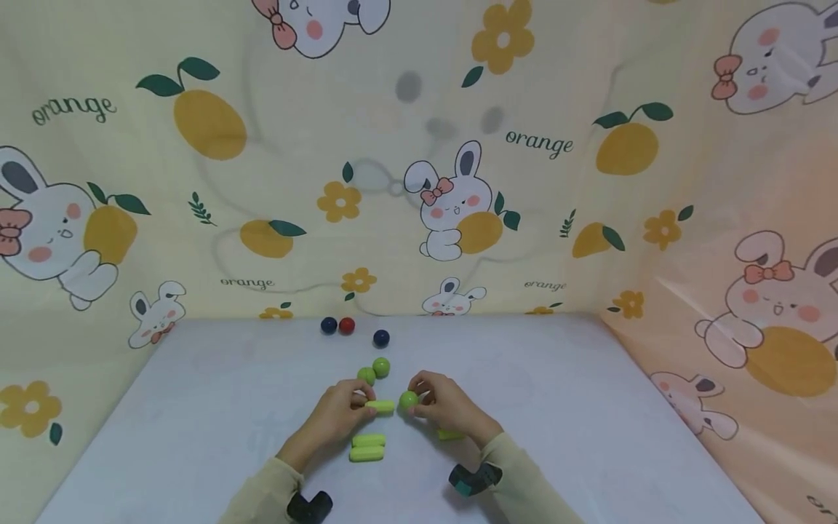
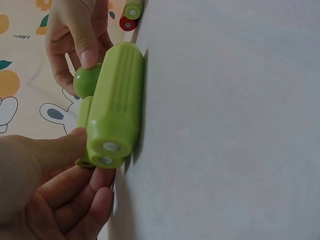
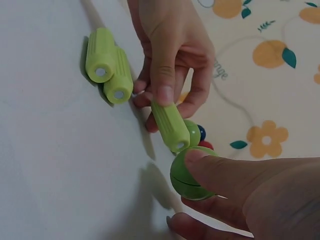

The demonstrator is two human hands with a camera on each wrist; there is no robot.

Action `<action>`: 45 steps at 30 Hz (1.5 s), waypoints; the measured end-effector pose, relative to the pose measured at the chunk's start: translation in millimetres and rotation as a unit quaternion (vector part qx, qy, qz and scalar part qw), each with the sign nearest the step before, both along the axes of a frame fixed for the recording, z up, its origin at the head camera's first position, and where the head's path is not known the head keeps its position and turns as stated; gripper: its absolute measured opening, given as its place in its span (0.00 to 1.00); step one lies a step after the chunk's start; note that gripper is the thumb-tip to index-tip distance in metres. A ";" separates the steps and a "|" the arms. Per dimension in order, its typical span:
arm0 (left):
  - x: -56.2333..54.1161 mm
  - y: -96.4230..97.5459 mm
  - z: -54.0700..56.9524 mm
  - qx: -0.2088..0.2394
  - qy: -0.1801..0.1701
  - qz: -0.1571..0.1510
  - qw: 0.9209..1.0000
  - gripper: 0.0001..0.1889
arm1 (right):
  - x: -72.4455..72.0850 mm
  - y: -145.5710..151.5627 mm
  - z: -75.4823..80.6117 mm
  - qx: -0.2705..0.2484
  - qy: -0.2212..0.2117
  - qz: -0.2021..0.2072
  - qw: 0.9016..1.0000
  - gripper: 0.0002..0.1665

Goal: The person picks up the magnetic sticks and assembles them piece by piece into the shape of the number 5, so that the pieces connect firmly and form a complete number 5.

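Observation:
My left hand [image 1: 335, 413] pinches a lime-green magnetic rod [image 1: 382, 407] by one end, between thumb and fingers. A green ball [image 1: 409, 399] is pinched in my right hand [image 1: 452, 405]. In the right wrist view, the rod's free end, with a silver magnet tip, lies close to the held green ball [image 3: 186, 176]; contact is hard to tell. Below the left hand, two more lime-green rods [image 1: 368, 447] lie side by side on the table. Partly hidden under the right wrist is another lime-green rod [image 1: 449, 434].
Two green balls [image 1: 381, 367] sit just beyond the left hand. Farther back are two dark blue balls [image 1: 381, 338] and a red ball [image 1: 347, 326]. The white table [image 1: 556, 378] meets a patterned cloth [image 1: 543, 211] behind. A red rod [image 2: 128, 23] shows in the left wrist view.

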State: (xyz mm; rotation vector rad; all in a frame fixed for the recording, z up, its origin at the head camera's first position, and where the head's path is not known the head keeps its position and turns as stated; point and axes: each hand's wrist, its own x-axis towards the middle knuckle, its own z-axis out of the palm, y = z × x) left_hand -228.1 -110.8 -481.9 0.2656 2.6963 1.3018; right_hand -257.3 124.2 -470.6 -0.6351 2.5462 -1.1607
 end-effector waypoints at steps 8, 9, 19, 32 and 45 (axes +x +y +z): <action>-1.8 0.7 0.0 -0.005 0.007 0.001 1.000 0.06 | 2.2 -4.3 2.5 0.000 0.001 0.009 1.000 0.17; -1.7 0.8 0.0 -0.005 0.007 0.000 1.000 0.06 | 2.5 -4.9 2.3 0.000 0.000 0.009 1.000 0.17; -1.0 1.8 -1.5 -0.011 0.007 0.006 1.000 0.06 | 5.2 -6.1 -2.1 0.024 0.006 0.021 0.999 0.23; -1.0 2.0 2.0 -0.010 -0.009 0.003 1.000 0.06 | 4.4 -5.0 -3.1 0.022 0.010 0.022 0.999 0.22; -4.4 -7.4 11.2 -0.012 -0.001 0.027 1.000 0.05 | 1.0 -1.1 -4.3 0.008 0.000 0.029 1.000 0.22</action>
